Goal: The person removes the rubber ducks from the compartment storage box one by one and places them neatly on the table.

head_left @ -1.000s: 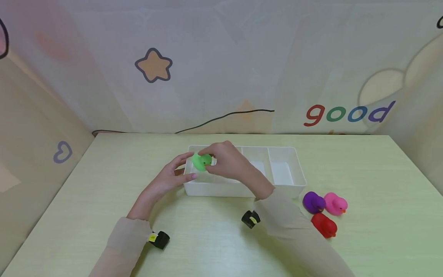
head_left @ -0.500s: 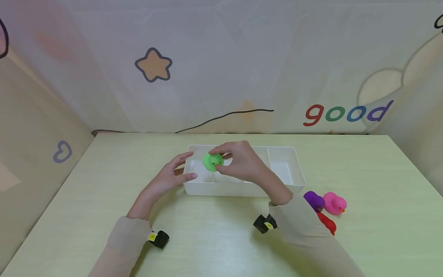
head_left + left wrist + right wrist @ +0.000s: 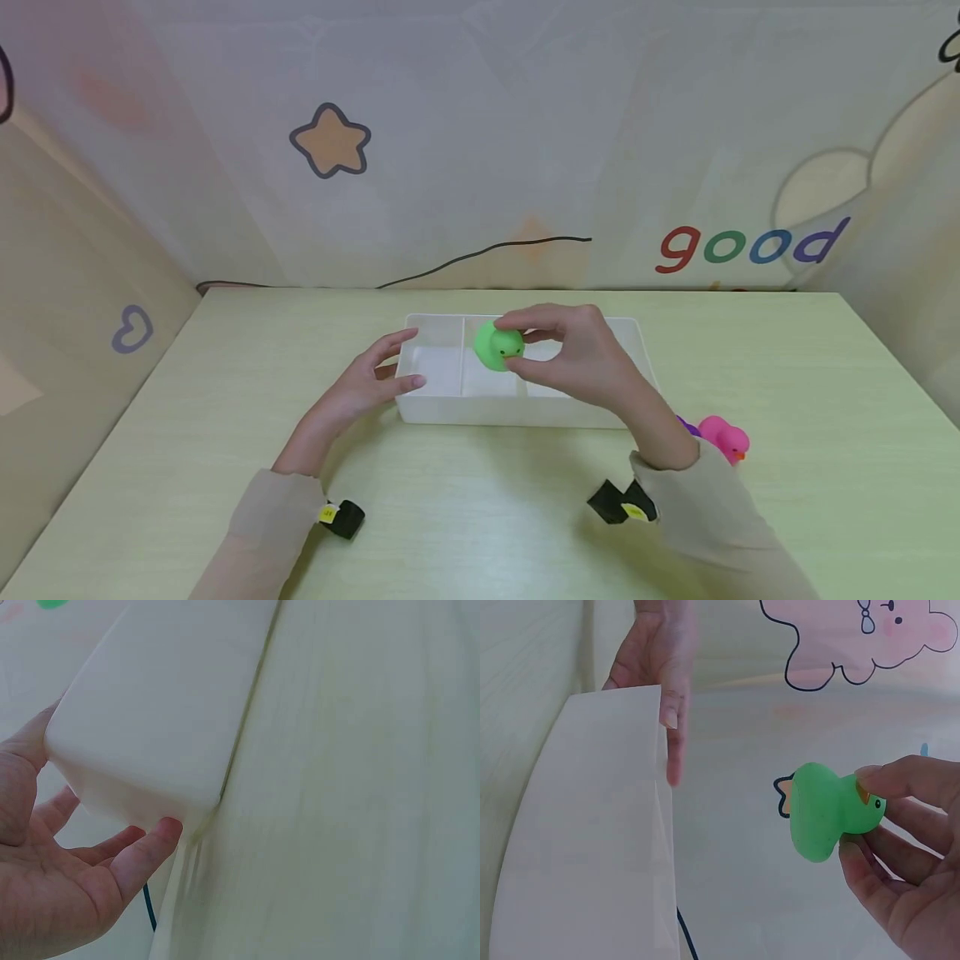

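Observation:
A green rubber duck (image 3: pixel 492 347) is pinched between the thumb and fingers of my right hand (image 3: pixel 581 354), above the rim of a white divided box (image 3: pixel 510 411). In the right wrist view the duck (image 3: pixel 815 814) is seen side-on with its beak under a fingertip. My left hand (image 3: pixel 367 379) holds the left end of the box, thumb and index finger reaching over the rim. The left wrist view has the lower fingers of that hand (image 3: pixel 71 877) against the end wall (image 3: pixel 127 791). My right hand covers part of the right compartments.
Right of the box lie a pink rubber duck (image 3: pixel 723 435) and a purple one (image 3: pixel 688 427), the latter mostly behind my right sleeve (image 3: pixel 720 508). A printed cloth wall (image 3: pixel 465 150) stands behind the pale wooden table (image 3: pixel 465 517).
My right hand has carried the green duck rightward from the leftmost compartment to about the second one. My sleeve now hides the red duck and most of the purple one. The left hand stays put.

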### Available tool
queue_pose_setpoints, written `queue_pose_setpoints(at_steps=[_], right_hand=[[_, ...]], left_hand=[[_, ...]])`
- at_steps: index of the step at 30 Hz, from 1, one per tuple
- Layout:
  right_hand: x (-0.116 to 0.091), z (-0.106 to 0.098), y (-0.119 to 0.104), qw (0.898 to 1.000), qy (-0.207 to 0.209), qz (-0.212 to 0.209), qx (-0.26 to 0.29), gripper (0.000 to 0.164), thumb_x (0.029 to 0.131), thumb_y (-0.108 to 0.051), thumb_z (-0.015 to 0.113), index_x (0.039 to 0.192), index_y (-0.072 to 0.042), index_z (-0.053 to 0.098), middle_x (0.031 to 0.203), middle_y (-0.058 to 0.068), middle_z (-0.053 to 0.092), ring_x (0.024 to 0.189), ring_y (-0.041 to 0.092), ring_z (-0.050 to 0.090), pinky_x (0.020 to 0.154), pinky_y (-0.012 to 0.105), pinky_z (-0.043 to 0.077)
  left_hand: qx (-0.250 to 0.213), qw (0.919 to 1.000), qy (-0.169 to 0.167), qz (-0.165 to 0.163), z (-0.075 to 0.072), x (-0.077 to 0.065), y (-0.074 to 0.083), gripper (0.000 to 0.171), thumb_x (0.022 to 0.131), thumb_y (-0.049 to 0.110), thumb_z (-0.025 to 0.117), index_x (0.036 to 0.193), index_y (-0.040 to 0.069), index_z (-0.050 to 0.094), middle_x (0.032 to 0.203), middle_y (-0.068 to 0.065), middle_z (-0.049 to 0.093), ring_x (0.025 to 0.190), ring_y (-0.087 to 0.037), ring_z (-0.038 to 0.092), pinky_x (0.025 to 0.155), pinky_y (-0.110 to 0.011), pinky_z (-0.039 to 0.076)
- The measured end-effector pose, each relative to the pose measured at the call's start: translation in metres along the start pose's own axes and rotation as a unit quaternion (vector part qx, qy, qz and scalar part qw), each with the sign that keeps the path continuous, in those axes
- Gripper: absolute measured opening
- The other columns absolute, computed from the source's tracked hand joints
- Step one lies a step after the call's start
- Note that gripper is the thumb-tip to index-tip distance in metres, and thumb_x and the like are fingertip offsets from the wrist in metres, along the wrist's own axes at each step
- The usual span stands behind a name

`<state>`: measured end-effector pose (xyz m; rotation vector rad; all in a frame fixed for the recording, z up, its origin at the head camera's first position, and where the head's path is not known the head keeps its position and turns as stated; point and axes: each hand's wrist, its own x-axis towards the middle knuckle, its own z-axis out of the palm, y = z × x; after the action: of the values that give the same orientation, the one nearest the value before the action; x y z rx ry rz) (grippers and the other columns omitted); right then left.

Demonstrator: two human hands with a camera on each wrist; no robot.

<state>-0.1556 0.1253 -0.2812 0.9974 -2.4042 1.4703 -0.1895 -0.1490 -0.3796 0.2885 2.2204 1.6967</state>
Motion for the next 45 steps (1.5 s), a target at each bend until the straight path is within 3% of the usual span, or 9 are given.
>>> queue_pose_setpoints(at_steps=[5,10,25,35,45], right_hand=[[-0.013,-0.011,-0.004,1.0,0.013,-0.008,-0.019,0.038,0.066,0.009,0.075,0.102,0.001,0.067,0.097,0.009,0.068,0.087,0.013,0.064,0.077,0.03,0.052],[-0.027,-0.022,-0.004,0.998,0.022,-0.019,-0.056,0.04,0.064,0.009,0.076,0.102,0.0,0.067,0.099,0.008,0.068,0.088,0.01,0.063,0.076,0.024,0.051],[-0.062,-0.047,0.005,0.995,0.041,0.059,-0.071,0.039,0.07,0.006,0.074,0.107,0.0,0.065,0.101,0.007,0.066,0.086,0.004,0.061,0.079,0.015,0.047],[-0.086,-0.065,0.015,0.992,0.069,0.075,-0.069,0.042,0.067,0.012,0.073,0.107,0.004,0.064,0.102,-0.015,0.063,0.086,0.002,0.062,0.079,0.012,0.046],[-0.114,-0.084,0.021,0.991,0.073,0.089,-0.075,0.042,0.066,0.016,0.071,0.106,0.005,0.063,0.103,-0.013,0.064,0.086,0.003,0.061,0.079,0.011,0.045]], left_hand=[[0.005,1.0,-0.001,-0.003,-0.001,-0.001,0.0,0.071,0.082,0.027,0.069,0.141,0.029,0.03,0.148,-0.012,0.018,0.131,-0.035,0.028,0.097,-0.049,0.037],[0.011,0.9999,-0.002,-0.001,-0.003,-0.002,0.0,0.072,0.082,0.029,0.069,0.141,0.029,0.029,0.148,-0.013,0.016,0.133,-0.036,0.025,0.098,-0.05,0.035],[0.009,1.0,-0.002,0.0,-0.002,-0.001,-0.001,0.072,0.081,0.029,0.07,0.141,0.029,0.03,0.147,-0.011,0.019,0.132,-0.035,0.028,0.097,-0.049,0.036],[0.006,1.0,-0.003,-0.005,-0.001,-0.001,0.0,0.072,0.081,0.029,0.07,0.141,0.03,0.03,0.148,-0.011,0.018,0.132,-0.034,0.027,0.098,-0.049,0.035],[0.008,0.9999,-0.001,-0.007,-0.001,-0.001,0.0,0.072,0.081,0.028,0.07,0.141,0.029,0.03,0.148,-0.011,0.018,0.132,-0.034,0.028,0.098,-0.049,0.036]])
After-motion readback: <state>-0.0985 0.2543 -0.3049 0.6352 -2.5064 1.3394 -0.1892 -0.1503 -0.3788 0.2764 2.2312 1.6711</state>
